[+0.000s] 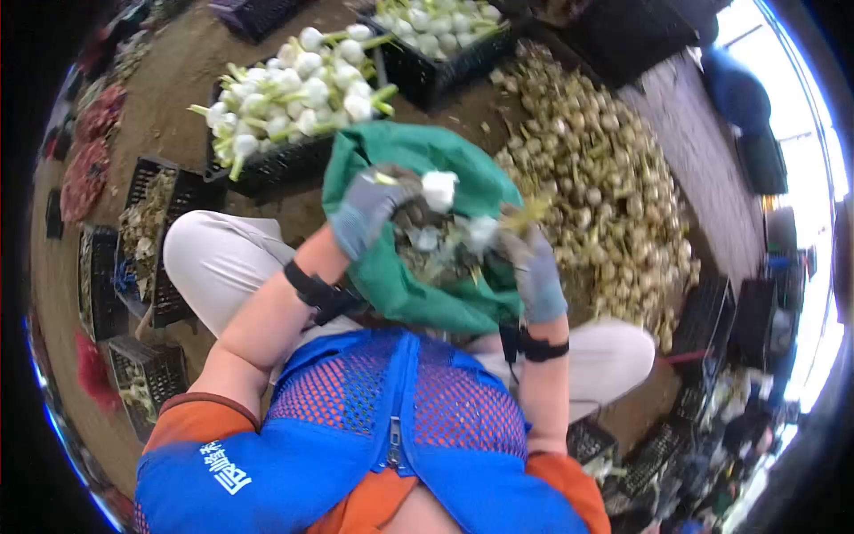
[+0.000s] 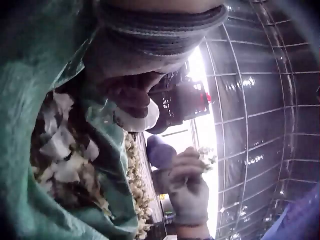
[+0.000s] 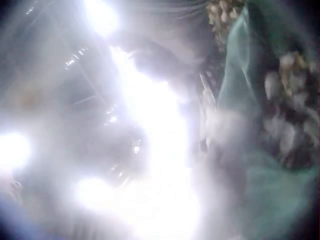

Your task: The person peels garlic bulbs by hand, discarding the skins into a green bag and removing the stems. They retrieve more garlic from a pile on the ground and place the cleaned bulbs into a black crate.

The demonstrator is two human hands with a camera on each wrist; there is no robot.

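Here's the left hand (image 1: 366, 206), in a grey glove with a bluish cuff, fingers curled round a round white garlic bulb (image 1: 439, 191), a pale stem showing at the glove. Across from it, the similarly gloved right hand (image 1: 535, 274) pinches a dry, yellowish-brown tuft of husk (image 1: 534, 211). The right wrist view is too blurred and glare-struck to add much about that grip, but the left wrist view shows those fingers bent in on something pale.

And look where it's all happening: right over the mouth of a wide green fabric bag (image 1: 405, 298), set between two knees in pale trousers (image 1: 209, 267). It's probably there to catch scraps, and loose papery white skins (image 2: 62, 145) lie inside. Holding the bulb by one hand likely leaves the other free to work the husk.

So, positions: the bulb sits at the left hand's fingertips, above the bag and apart from the right hand. Just beyond the bag stands a black plastic crate (image 1: 276, 171) heaped with clean white bulbs with green stems (image 1: 307, 89); past the right hand spreads a big heap of dull, brownish-yellow garlic (image 1: 605, 187). Both seem placed for a seated person's easy reach.
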